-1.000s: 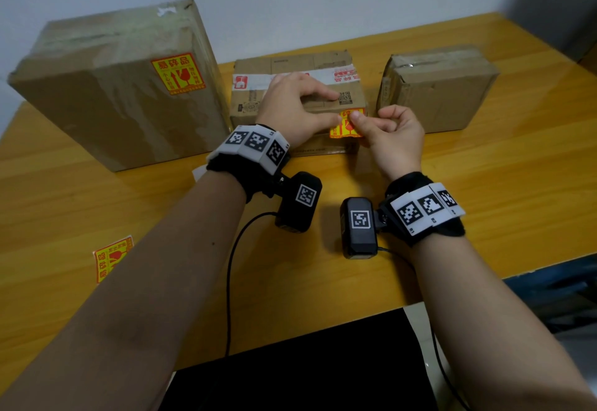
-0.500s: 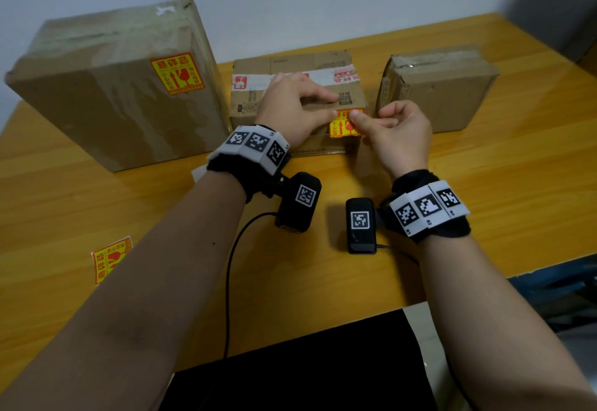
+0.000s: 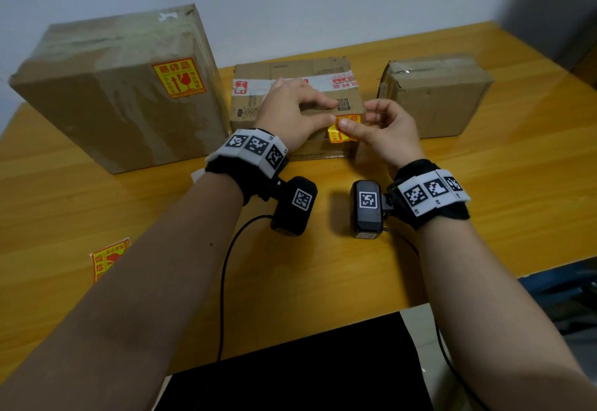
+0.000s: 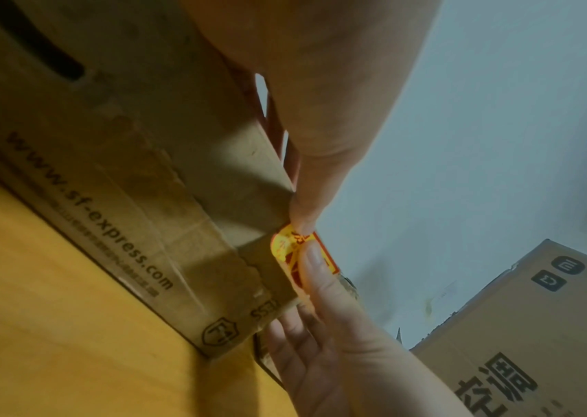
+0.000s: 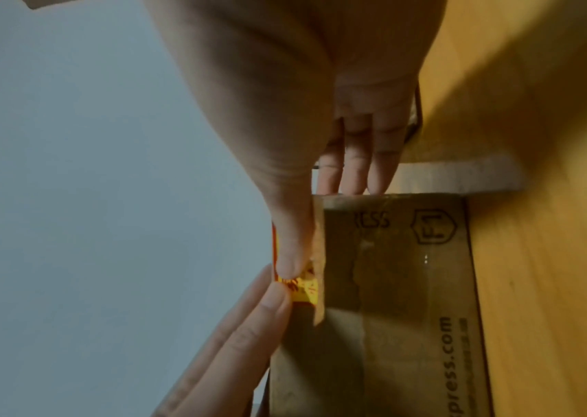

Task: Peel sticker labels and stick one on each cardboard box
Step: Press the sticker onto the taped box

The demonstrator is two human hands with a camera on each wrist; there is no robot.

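Three cardboard boxes stand in a row on the wooden table. The large left box carries a yellow-red sticker. On the middle box, another yellow-red sticker lies over the front right top edge, with one corner curled up. My left hand rests on this box, its thumb touching the sticker. My right hand presses its thumb on the same sticker, fingers loose beside the box. The right box shows no sticker.
A loose yellow-red sticker lies on the table at the front left. A white scrap of paper peeks out under my left wrist. A wall stands close behind the boxes. A black surface sits below the table's front edge.
My right hand has let go of its pinch on the sticker, spread its fingers and slid its thumb onto the sticker. The left hand has hardly moved.
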